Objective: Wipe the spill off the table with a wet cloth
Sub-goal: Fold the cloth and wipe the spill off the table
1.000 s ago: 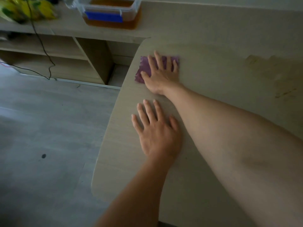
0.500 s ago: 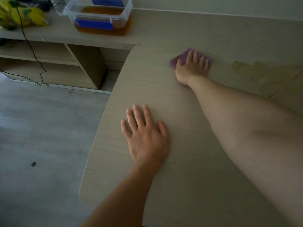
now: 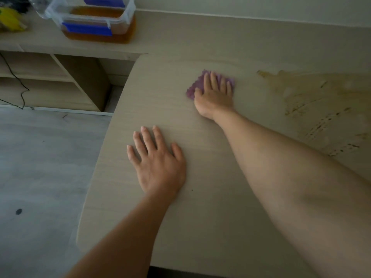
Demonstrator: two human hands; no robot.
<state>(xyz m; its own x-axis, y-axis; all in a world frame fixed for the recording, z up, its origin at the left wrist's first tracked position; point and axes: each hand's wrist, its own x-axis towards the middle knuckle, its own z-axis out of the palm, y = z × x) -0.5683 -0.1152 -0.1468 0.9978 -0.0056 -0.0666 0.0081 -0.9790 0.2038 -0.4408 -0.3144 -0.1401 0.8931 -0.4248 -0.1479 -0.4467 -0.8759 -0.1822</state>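
A purple cloth (image 3: 193, 89) lies bunched on the pale wooden table (image 3: 200, 217), near its far edge. My right hand (image 3: 214, 95) presses flat on the cloth with straight fingers and covers most of it. A yellowish-brown spill (image 3: 313, 105) with dark streaks spreads over the table to the right of the cloth, a short gap away. My left hand (image 3: 158, 163) rests flat on the table near its left edge, fingers spread, holding nothing.
A clear plastic container (image 3: 90, 19) with blue clips and amber liquid stands on the raised shelf at the back left. Yellow items (image 3: 10, 19) lie at the far left. Open shelves (image 3: 50, 81) and a black cable (image 3: 18, 81) sit below. The grey floor (image 3: 40, 177) lies left of the table's curved edge.
My right hand slid the cloth rightward along the far side of the table toward the spill, and the cloth bunched up. My left hand stayed flat on the table.
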